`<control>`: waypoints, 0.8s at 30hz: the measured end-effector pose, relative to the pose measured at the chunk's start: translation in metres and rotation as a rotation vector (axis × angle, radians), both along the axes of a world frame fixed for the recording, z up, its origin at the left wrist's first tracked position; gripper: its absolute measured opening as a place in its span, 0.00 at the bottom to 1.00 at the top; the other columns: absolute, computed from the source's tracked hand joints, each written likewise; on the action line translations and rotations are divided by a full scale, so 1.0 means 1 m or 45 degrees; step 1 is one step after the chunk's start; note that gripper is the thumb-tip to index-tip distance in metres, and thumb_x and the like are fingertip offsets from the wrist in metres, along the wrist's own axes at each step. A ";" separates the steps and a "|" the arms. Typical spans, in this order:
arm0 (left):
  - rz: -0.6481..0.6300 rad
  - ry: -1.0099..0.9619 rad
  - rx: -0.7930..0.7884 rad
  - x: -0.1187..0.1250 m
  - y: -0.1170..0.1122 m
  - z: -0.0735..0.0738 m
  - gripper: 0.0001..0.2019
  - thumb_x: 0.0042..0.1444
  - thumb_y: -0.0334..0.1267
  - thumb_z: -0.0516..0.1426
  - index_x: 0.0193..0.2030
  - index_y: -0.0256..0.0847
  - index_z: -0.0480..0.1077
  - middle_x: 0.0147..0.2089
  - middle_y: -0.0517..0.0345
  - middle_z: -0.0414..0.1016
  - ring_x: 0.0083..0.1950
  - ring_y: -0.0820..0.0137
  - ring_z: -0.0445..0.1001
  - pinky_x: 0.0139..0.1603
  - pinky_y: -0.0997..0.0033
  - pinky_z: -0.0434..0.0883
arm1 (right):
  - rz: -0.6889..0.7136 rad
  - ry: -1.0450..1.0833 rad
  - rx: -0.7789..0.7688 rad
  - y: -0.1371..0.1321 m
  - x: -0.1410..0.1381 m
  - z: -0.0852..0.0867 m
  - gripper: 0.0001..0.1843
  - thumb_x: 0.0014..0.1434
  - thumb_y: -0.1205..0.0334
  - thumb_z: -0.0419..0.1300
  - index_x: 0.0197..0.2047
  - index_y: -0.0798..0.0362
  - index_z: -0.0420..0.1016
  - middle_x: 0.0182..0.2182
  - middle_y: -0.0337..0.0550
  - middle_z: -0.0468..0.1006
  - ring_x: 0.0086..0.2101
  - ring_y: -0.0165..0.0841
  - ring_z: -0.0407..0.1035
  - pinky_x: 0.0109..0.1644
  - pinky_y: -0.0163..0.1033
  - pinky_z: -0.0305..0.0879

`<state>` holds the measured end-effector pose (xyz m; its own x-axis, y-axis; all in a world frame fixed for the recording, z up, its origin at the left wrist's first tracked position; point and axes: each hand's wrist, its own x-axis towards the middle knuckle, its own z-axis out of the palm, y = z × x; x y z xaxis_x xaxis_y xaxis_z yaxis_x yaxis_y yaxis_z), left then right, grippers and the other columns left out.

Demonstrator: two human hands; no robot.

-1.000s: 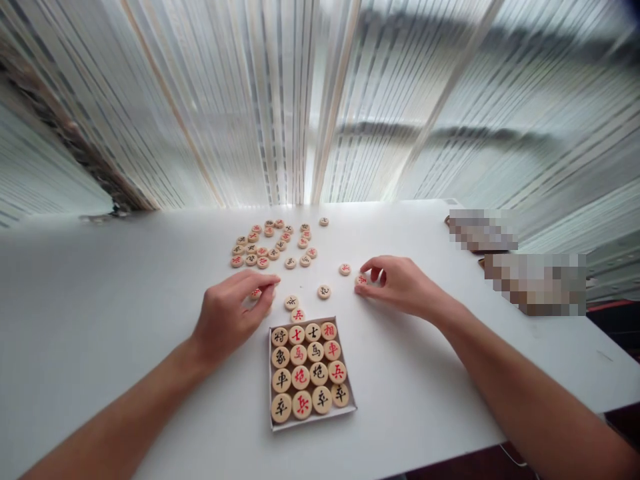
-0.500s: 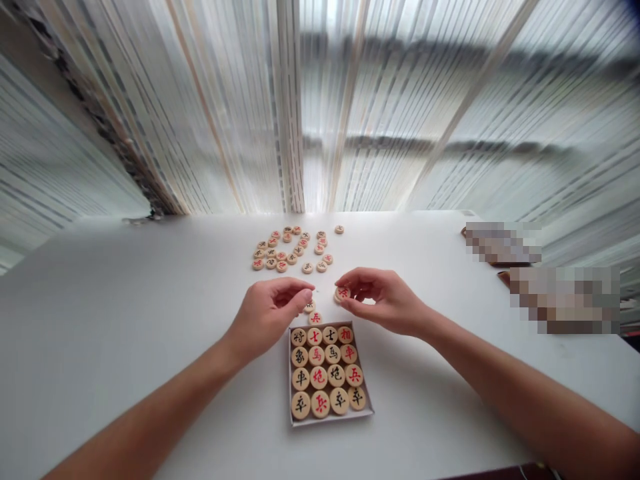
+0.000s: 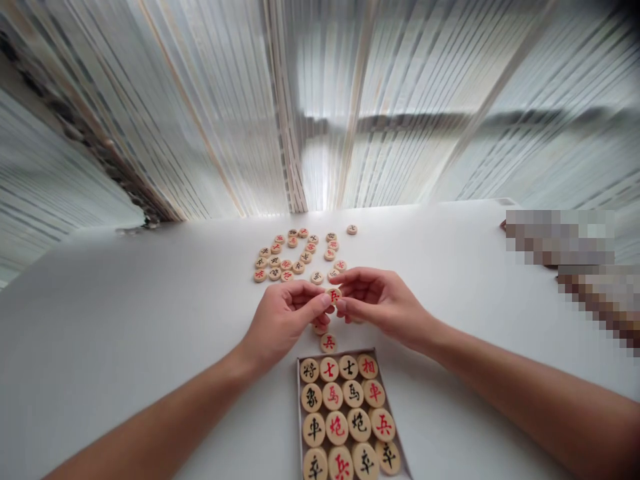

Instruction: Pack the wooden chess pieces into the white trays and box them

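A round wooden xiangqi piece with a red character is held up between my two hands. My left hand pinches its left side between thumb and fingers. At its right edge are the thumb and bent fingers of my right hand. Under my left fingertips lies a partly covered piece, with a red-marked piece just in front of it. Part of another piece shows below my right hand. Nearest me sits a shallow square box with rows of red and black pieces, its front edge cut off.
Beyond my hands, several loose pieces lie scattered on the white table. One piece lies apart at the back. Two blurred-out objects are at the right. Striped curtains hang behind the table.
My right hand has brought the piece left to my left hand, and the piece has turned so its red character reads upright. The view has shifted, so the box appears lower and larger.
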<state>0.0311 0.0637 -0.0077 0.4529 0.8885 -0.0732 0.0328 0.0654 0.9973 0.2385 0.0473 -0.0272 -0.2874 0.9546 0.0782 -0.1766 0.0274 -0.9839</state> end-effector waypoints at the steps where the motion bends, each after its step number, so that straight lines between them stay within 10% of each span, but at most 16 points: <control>1: 0.005 -0.015 -0.022 0.001 0.001 -0.001 0.11 0.64 0.43 0.67 0.38 0.35 0.81 0.30 0.54 0.84 0.30 0.73 0.80 0.34 0.76 0.80 | -0.011 0.040 -0.037 -0.001 0.000 -0.001 0.15 0.58 0.59 0.78 0.48 0.53 0.86 0.34 0.43 0.87 0.32 0.30 0.81 0.36 0.33 0.80; 24: 0.046 -0.055 0.185 0.004 -0.011 -0.008 0.03 0.66 0.32 0.65 0.39 0.38 0.81 0.31 0.62 0.82 0.30 0.76 0.80 0.33 0.83 0.79 | -0.154 0.012 -0.129 -0.016 -0.009 0.010 0.06 0.54 0.63 0.80 0.35 0.52 0.89 0.24 0.37 0.86 0.22 0.26 0.78 0.27 0.24 0.76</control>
